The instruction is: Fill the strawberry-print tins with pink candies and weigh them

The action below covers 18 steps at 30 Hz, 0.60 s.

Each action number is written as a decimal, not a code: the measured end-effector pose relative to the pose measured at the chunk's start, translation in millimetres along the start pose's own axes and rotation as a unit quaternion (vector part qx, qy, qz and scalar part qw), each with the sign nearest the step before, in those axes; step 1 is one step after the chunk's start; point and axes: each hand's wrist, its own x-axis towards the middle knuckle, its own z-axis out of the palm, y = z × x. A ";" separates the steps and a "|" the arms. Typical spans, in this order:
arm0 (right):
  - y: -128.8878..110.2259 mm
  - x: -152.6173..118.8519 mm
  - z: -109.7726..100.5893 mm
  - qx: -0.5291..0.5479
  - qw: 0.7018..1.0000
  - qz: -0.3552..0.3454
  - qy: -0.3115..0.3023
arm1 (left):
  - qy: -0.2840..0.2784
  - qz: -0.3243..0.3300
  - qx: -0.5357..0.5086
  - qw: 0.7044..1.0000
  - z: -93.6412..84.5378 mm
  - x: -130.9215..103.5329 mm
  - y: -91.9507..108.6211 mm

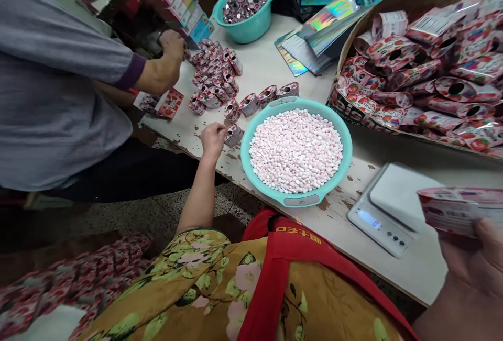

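Note:
My left hand [212, 141] reaches to the table's near edge, its fingers pinched on a small strawberry-printed candy container [233, 135] with a dark opening in its top. Right beside that container stands a round turquoise basin [246, 165], filled with small pale pink and white candies [296, 150]. At the far right, my right hand [469, 262] is closed around another printed candy container [451, 210], held over the table next to the white digital scale [396, 199]. The scale's lit display seems to read 0. Several similar containers [249, 104] stand in a row behind the basin.
A cardboard box [334, 97] heaped with printed containers takes up the right back. Behind are a turquoise bowl [245, 29] of shiny round lids and shiny printed sheets [310, 42]. A co-worker's hand [172, 50] is beside the grouped containers [216, 71] at left.

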 end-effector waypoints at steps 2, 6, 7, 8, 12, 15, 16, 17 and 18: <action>11.4 -4.8 10.3 -0.002 0.995 0.026 -0.092 | -0.043 -0.005 0.032 0.999 9.8 0.3 -16.8; 35.1 -16.3 27.1 0.003 0.968 0.111 -0.226 | -0.048 0.042 0.019 0.998 28.0 0.8 -32.3; 39.6 -18.2 29.6 0.014 0.961 0.126 -0.245 | -0.045 0.044 0.013 0.998 29.2 2.0 -33.2; 43.6 -19.4 31.2 0.025 0.957 0.136 -0.256 | -0.038 0.043 0.011 0.998 28.8 3.3 -32.5; 55.1 -17.8 26.3 0.046 0.961 0.137 -0.237 | 0.027 0.054 -0.006 0.998 19.4 -2.4 -2.0; 58.7 -14.9 15.5 0.064 0.968 0.136 -0.199 | 0.021 0.158 -0.068 0.985 23.8 -25.9 49.4; 58.6 -14.5 12.1 0.072 0.970 0.139 -0.188 | -0.021 0.213 -0.077 0.974 29.3 -35.1 67.9; 57.8 -14.5 9.3 0.075 0.970 0.143 -0.180 | -0.072 0.262 -0.073 0.960 36.2 -43.8 85.2; 56.5 -14.9 7.2 0.071 0.971 0.145 -0.177 | -0.121 0.296 -0.063 0.946 43.5 -51.3 100.7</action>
